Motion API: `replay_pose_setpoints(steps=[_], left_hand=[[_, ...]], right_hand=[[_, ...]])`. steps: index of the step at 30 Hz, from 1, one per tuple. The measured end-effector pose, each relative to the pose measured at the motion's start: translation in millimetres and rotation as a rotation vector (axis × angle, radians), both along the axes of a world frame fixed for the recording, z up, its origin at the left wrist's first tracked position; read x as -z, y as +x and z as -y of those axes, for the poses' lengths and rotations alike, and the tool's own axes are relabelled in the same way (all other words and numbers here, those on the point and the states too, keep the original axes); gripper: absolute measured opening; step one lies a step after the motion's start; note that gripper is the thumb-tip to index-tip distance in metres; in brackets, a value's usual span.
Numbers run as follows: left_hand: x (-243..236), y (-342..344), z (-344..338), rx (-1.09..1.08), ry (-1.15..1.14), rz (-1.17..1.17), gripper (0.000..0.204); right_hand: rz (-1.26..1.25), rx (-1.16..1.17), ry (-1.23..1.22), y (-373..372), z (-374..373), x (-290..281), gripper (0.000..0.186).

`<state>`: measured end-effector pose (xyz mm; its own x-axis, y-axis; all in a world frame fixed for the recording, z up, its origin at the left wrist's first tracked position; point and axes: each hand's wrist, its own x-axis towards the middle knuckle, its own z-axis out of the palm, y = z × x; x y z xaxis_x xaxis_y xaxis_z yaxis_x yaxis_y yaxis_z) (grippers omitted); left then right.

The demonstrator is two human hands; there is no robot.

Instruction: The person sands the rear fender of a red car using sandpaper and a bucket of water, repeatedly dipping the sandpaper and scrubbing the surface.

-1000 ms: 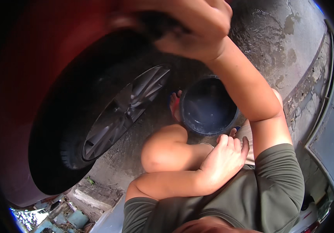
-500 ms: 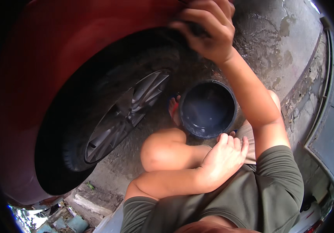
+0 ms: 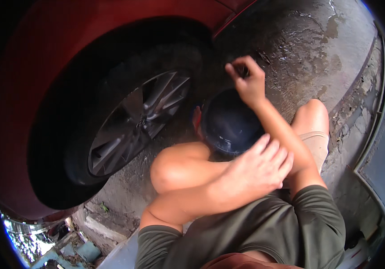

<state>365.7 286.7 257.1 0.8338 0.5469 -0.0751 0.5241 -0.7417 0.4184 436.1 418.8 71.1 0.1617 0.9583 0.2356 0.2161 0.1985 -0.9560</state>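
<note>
My right hand is curled in the air just above the far side of a dark bucket, with something small and dark showing between its fingers that I cannot make out. The bucket holds greyish liquid and stands on the ground beside my feet. My left hand, its fingers stretched out and slightly apart, lies across my lap close under my right forearm and holds nothing. To the left is a red car's front or rear wheel, with a dark tyre and a grey spoked rim.
Red bodywork arches over the wheel. Wet concrete ground spreads beyond the bucket. A grey-blue metal panel stands at the right. Pale rubble and a blue container lie at the lower left.
My right hand has dropped from the red bodywork back toward me, over the bucket. My left hand has shifted slightly, with its fingers more extended. The view has tilted a little.
</note>
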Motion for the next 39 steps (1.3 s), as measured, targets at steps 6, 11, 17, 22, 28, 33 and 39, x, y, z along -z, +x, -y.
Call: replay_pose_setpoints(steps=[6,11,17,22,28,33,39], left_hand=[[-33,-52,-74,-0.609,0.777,-0.043,0.095],[-60,-115,-116,-0.939,1.178,-0.120,0.125],[-34,-101,-138,-0.984,1.165,-0.183,0.138],[4,-84,-149,-0.891,1.040,-0.227,0.134],[68,-49,-145,-0.567,0.686,-0.581,0.104],[93,-37,-125,-0.260,0.338,-0.488,0.088],[94,-30,-112,-0.247,-0.190,-0.565,0.077]], right_hand=[[0.096,-0.354,-0.541,0,81,67,0.029],[0.142,-0.471,-0.817,16,98,78,0.034],[0.124,-0.519,-0.903,31,98,93,0.040],[0.100,-0.467,-0.943,35,95,107,0.042],[0.120,-0.455,-0.964,31,96,118,0.040],[0.236,-0.424,-0.819,34,96,142,0.035],[0.435,-0.385,-0.709,32,97,154,0.039]])
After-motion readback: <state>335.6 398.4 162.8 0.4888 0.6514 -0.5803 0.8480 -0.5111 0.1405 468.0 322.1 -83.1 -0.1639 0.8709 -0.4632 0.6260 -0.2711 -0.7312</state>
